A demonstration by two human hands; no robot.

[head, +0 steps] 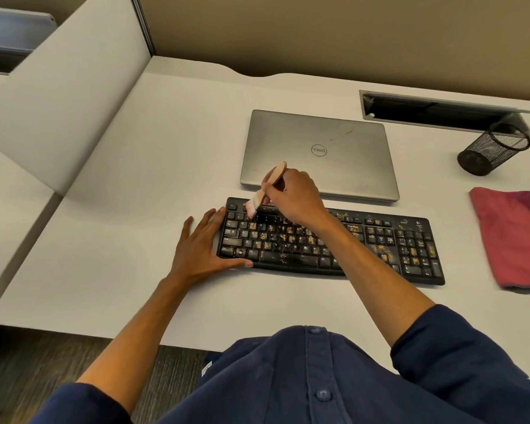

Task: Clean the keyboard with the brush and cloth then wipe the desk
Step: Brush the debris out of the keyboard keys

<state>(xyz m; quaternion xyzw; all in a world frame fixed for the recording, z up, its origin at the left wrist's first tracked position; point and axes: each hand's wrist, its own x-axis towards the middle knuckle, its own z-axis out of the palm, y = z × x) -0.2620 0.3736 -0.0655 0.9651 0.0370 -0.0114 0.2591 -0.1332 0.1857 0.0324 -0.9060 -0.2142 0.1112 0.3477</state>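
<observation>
Gripping brush, right hand over keyboard; left hand flat, bracing keyboard edge.

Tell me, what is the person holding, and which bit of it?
The right hand holds the brush by the middle of its wooden handle, fingers curled round it. The left hand holds nothing; it rests flat against the keyboard.

The right hand grips a wooden brush, bristles on the top-left keys of a crumb-strewn black keyboard; the left hand lies flat at its left end, a red cloth well right
</observation>
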